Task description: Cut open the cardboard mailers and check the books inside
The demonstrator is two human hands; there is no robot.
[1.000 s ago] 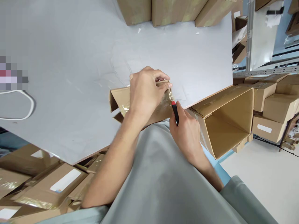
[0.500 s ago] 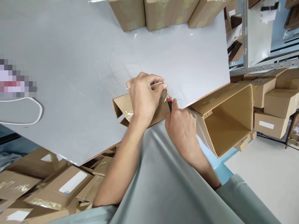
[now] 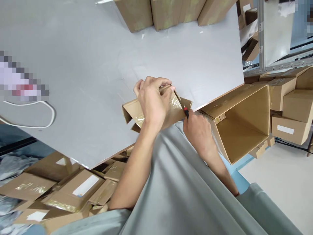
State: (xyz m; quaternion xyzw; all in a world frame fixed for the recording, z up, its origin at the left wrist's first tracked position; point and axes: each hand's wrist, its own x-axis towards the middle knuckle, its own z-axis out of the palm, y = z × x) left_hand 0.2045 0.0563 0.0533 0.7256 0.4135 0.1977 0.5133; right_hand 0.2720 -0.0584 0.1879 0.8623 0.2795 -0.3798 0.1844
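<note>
My left hand (image 3: 153, 102) was clamped over the top of the small cardboard box (image 3: 156, 112), fingers curled round its far edge, pressing it down on the counter (image 3: 97, 65) right at the near edge. My right hand (image 3: 199, 130) was closed round the red-and-black cutter (image 3: 186, 112), just right of the box. Since half a second before, that hand had drawn back toward me and to the right, and the blade had come away from the taped end, where a flap (image 3: 187, 102) now stood open beside the knife. I judged the tape on that end cut through. The large open carton (image 3: 241, 120) lay on its side beyond my right hand, off the counter.
</note>
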